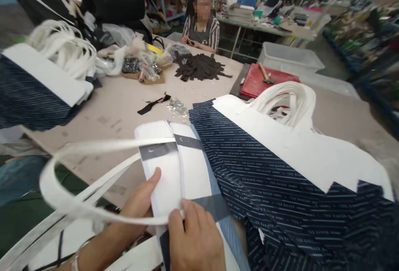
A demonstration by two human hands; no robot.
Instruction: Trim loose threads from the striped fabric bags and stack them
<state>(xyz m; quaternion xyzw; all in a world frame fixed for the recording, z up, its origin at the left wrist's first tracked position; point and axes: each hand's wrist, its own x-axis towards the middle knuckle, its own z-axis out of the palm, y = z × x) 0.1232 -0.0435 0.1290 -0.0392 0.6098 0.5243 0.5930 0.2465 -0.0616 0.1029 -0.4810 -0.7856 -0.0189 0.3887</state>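
A white panel [163, 183] with a dark grey patch lies in front of me, overlapping other white panels with grey bands and a bluish edge. My left hand [139, 204] grips its left side, thumb on top and the other fingers hidden underneath. A long white strap [51, 183] loops out to the left from the panel's upper part and comes back to my right hand [196, 235]. That hand is closed, its curled fingertips pressing the strap's near end against the panel. What lies under its fingers is partly hidden.
Right of the panels lies a stack of navy printed pieces [262, 167] with white tops and strap loops; a similar stack [40, 80] stands left. Black strips [199, 66], small metal bits [177, 107] and a hammer [264, 73] on red material lie beyond. A person sits across the table.
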